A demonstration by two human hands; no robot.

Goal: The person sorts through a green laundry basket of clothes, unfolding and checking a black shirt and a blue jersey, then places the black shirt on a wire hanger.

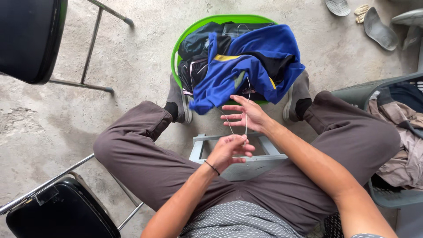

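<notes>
So the person is sitting on a low grey stool (246,165) with knees spread, and right between their feet is a round green basket (185,39) stuffed with clothes: a bright blue jacket with yellow trim (255,61) sits on top and spills over the near rim, with darker garments (196,48) packed in behind it on the left side. The main thing here is a thin white wire hanger (246,110), which runs from the blue jacket down to the hands, above the stool. The left hand (229,152) has its grip closed around the lower end of the wire, fingers curled in tight, and there's a thin dark band on that wrist. The right hand (244,115) is just above it, fingers spread fairly wide and loose, with the wire passing across the palm; can't really tell if it's pinching the wire or only touching it. Off on the right edge there's a second, grey basket (383,196) with beige and dark clothing (407,132) heaped in it. Two black folding chairs (31,39) sit on the left side on the bare concrete floor (57,119), and some sandals (379,28) lie up in the top right corner.
</notes>
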